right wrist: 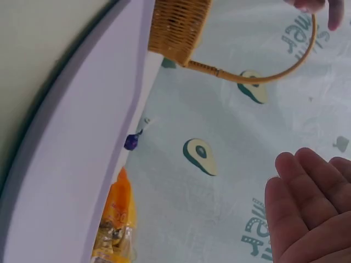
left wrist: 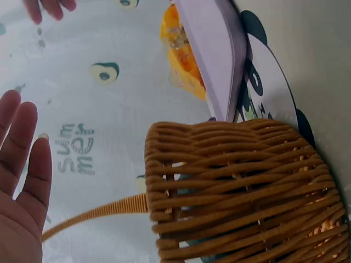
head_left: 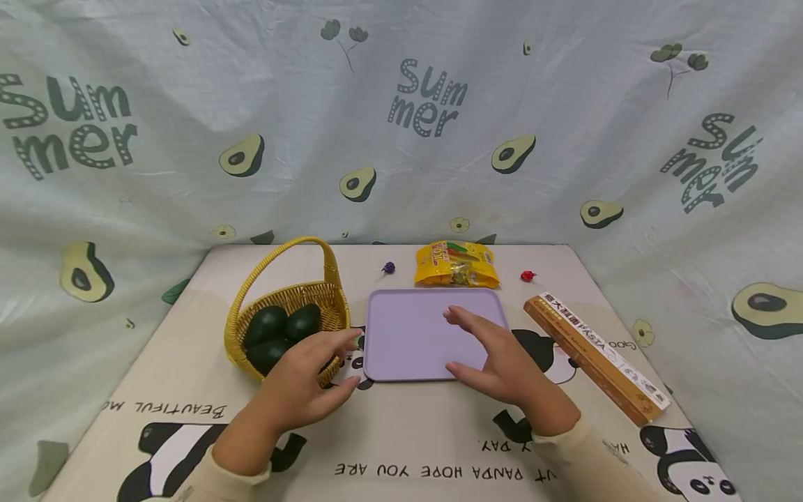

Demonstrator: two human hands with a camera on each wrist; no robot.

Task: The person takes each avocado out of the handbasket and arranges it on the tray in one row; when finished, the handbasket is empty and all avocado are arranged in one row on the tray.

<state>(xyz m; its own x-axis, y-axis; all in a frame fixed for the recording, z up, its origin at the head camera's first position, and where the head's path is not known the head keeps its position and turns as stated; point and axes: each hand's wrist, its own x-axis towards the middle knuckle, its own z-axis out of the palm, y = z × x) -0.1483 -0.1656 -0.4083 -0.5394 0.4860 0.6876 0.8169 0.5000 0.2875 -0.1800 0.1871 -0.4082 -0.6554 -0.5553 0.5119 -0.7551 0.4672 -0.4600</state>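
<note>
Backdrop: a pale hanging cloth [head_left: 408,209] printed with halved avocados, flowers and the word "Summer".
Table: a light top [head_left: 401,418] with panda drawings and lettering, running back to the cloth.
Basket: woven and yellow-brown with a tall arched handle, this basket [head_left: 329,300] stands upright on the left of the table.
Tray: a flat lilac tray [head_left: 408,335] with rounded corners lies mid-table, just right of the basket.
Box: a long brown and white box [head_left: 596,359] marked "PASTA" lies slantwise on the right.
Left hand: the left hand [head_left: 314,380] is at the basket's near right side, fingers extended and slightly bent, thumb well apart, holding nothing; it seems clear of the rim, though the overlap makes contact hard to judge.
Right hand: the right hand [head_left: 492,352] is above the tray's right part, fingers stretched, thumb spread away, nothing in its grasp.
Bag: a shiny yellow bag [head_left: 456,265] sits just behind the tray.
Fruits: three dark green fruits [head_left: 266,325] rest together inside the basket.
Sweets: a small purple sweet [head_left: 389,268] lies left of the bag, a red sweet [head_left: 528,276] to its right.
</note>
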